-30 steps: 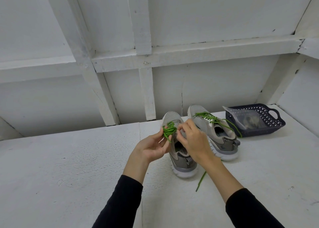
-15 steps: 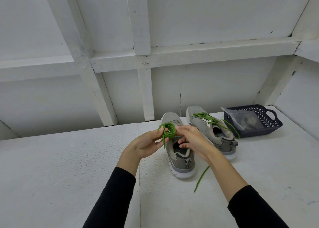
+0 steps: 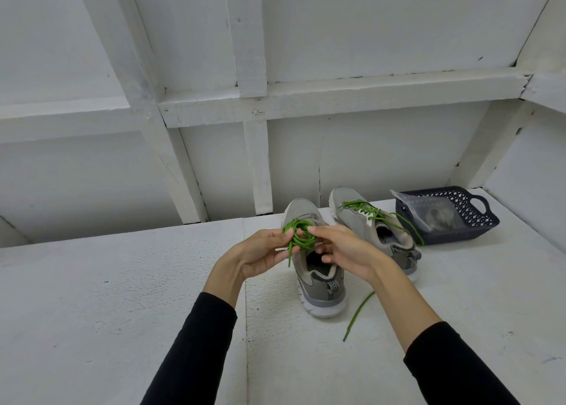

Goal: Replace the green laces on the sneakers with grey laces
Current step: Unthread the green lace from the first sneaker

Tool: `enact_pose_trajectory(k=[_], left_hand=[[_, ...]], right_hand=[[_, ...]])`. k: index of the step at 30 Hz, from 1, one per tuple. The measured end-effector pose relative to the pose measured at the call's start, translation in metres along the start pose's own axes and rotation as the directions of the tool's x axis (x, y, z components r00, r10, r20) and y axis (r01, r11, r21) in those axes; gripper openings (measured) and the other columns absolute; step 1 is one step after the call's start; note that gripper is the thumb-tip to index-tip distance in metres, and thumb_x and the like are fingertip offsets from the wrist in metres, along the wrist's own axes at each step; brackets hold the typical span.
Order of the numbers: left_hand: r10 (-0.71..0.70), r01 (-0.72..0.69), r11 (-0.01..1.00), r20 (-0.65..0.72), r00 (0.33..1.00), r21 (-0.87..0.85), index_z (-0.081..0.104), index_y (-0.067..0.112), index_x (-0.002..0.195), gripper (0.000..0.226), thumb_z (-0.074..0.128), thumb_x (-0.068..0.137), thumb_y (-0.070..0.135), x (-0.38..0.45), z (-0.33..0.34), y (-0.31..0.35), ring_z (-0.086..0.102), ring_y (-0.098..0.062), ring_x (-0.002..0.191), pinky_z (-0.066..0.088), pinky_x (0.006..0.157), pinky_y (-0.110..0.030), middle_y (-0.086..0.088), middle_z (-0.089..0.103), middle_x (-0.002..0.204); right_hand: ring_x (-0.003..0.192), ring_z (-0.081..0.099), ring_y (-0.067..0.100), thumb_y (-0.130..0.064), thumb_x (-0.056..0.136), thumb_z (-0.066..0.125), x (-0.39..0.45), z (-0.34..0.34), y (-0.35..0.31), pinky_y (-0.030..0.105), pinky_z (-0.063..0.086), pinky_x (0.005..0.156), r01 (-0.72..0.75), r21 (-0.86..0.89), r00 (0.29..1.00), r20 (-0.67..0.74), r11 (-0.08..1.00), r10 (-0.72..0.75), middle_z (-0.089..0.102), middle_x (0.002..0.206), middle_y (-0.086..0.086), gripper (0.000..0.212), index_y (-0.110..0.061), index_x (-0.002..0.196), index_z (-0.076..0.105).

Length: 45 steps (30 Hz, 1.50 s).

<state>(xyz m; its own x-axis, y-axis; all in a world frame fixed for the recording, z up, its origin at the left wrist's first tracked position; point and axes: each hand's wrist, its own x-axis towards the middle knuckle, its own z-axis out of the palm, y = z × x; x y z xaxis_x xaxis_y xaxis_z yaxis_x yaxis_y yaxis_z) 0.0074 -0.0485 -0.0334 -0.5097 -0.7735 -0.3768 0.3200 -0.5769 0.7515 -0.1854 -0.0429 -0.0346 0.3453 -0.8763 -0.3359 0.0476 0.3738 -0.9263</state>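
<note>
Green lace (image 3: 298, 236) (coiled, tail dangling)

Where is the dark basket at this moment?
In the head view the dark basket stands far right on the white table, just right of the still-laced sneaker, with a clear bag inside.

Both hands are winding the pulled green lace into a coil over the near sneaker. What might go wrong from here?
1. The coiled green lace is held only by the fingers of the left hand and right hand; a loose grip may let it spring open.
2. Its tail trails on the table beside the near sneaker and may snag.
3. The far sneaker still carries a green lace, its end dangling near the basket.
</note>
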Motion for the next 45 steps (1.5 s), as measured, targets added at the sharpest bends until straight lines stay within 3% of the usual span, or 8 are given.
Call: enact_pose_trajectory(k=[10, 14, 18, 20, 23, 28, 34, 45], left_hand=[[0.159, -0.055, 0.924, -0.249, 0.955, 0.38, 0.072, -0.005, 0.099, 0.016, 0.068, 0.088, 0.007, 0.006, 0.006, -0.004, 0.072, -0.013, 0.081, 0.057, 0.076, -0.019, -0.013, 0.075, 0.092], [0.469, -0.039, 0.719, -0.442, 0.764, 0.694, 0.077, 0.003, 0.082, 0.013, 0.075, 0.083, 0.016, 0.016, 0.012, -0.014, 0.07, -0.016, 0.071, 0.06, 0.074, -0.028, -0.009, 0.074, 0.075], [0.683, -0.085, 0.568, -0.411, 0.604, 0.819, 0.066, 0.008, 0.073, 0.013, 0.069, 0.084, 0.014, 0.02, 0.026, -0.026, 0.065, -0.018, 0.066, 0.057, 0.067, -0.034, 0.0, 0.066, 0.069], [0.658, -0.126, 0.626, -0.434, 0.615, 0.769, 0.059, 0.009, 0.078, 0.011, 0.067, 0.086, 0.013, 0.023, 0.025, -0.028, 0.064, -0.017, 0.068, 0.059, 0.066, -0.036, -0.004, 0.065, 0.075], [0.467, -0.207, 0.827, -0.436, 0.769, 0.523, 0.06, 0.004, 0.096, 0.006, 0.062, 0.091, 0.006, 0.024, 0.02, -0.021, 0.066, -0.016, 0.075, 0.058, 0.064, -0.024, -0.011, 0.07, 0.086], [0.212, -0.194, 0.97, -0.119, 0.97, 0.149, 0.064, 0.001, 0.121, 0.027, 0.058, 0.095, 0.007, 0.013, 0.003, -0.011, 0.067, -0.016, 0.097, 0.055, 0.088, -0.026, -0.01, 0.07, 0.11], [0.22, -0.223, 0.975, -0.082, 0.972, -0.024, 0.06, 0.002, 0.128, 0.034, 0.055, 0.094, 0.003, 0.013, -0.008, -0.013, 0.064, -0.02, 0.111, 0.055, 0.09, -0.024, -0.015, 0.065, 0.124], [0.459, -0.301, 0.873, -0.436, 0.774, 0.384, 0.072, 0.008, 0.1, 0.016, 0.075, 0.084, 0.01, 0.034, 0.014, -0.03, 0.071, -0.021, 0.093, 0.058, 0.083, -0.03, -0.011, 0.074, 0.096]], right_hand=[[0.06, 0.055, 0.008, -0.007, 0.089, 0.066, 0.006, 0.006, 0.013, 0.016, 0.048, 0.056, 0.136, -0.116, 0.959, -0.233, 0.984, -0.16, 0.061, 0.075, 0.006, 0.005, -0.004, 0.092, 0.064], [0.064, 0.063, 0.012, -0.009, 0.086, 0.07, 0.007, 0.012, 0.018, 0.021, 0.055, 0.065, 0.24, -0.219, 0.922, -0.254, 0.946, -0.293, 0.068, 0.079, 0.008, 0.009, -0.004, 0.091, 0.065], [0.07, 0.065, 0.015, -0.008, 0.085, 0.072, 0.007, 0.014, 0.017, 0.026, 0.057, 0.069, 0.311, -0.23, 0.899, -0.244, 0.922, -0.364, 0.07, 0.083, 0.009, 0.006, -0.008, 0.089, 0.067], [0.07, 0.066, 0.015, -0.007, 0.085, 0.072, 0.006, 0.015, 0.016, 0.027, 0.058, 0.07, 0.319, -0.227, 0.893, -0.254, 0.92, -0.372, 0.07, 0.08, 0.005, 0.007, -0.012, 0.086, 0.068], [0.066, 0.067, 0.015, -0.005, 0.085, 0.071, 0.006, 0.012, 0.015, 0.028, 0.058, 0.069, 0.294, -0.184, 0.887, -0.313, 0.938, -0.339, 0.07, 0.075, 0.003, 0.009, -0.012, 0.086, 0.066], [0.061, 0.067, 0.015, -0.004, 0.086, 0.069, 0.005, 0.009, 0.013, 0.025, 0.056, 0.066, 0.277, -0.071, 0.873, -0.398, 0.958, -0.282, 0.07, 0.073, 0.006, 0.01, -0.01, 0.088, 0.062], [0.061, 0.067, 0.015, -0.002, 0.085, 0.07, 0.007, 0.012, 0.011, 0.024, 0.057, 0.067, 0.278, -0.051, 0.865, -0.421, 0.959, -0.273, 0.07, 0.077, 0.012, 0.011, -0.01, 0.084, 0.062], [0.062, 0.067, 0.015, 0.0, 0.084, 0.07, 0.003, 0.011, 0.018, 0.021, 0.055, 0.06, 0.294, -0.132, 0.82, -0.474, 0.947, -0.32, 0.069, 0.076, 0.012, 0.013, -0.01, 0.082, 0.062]])
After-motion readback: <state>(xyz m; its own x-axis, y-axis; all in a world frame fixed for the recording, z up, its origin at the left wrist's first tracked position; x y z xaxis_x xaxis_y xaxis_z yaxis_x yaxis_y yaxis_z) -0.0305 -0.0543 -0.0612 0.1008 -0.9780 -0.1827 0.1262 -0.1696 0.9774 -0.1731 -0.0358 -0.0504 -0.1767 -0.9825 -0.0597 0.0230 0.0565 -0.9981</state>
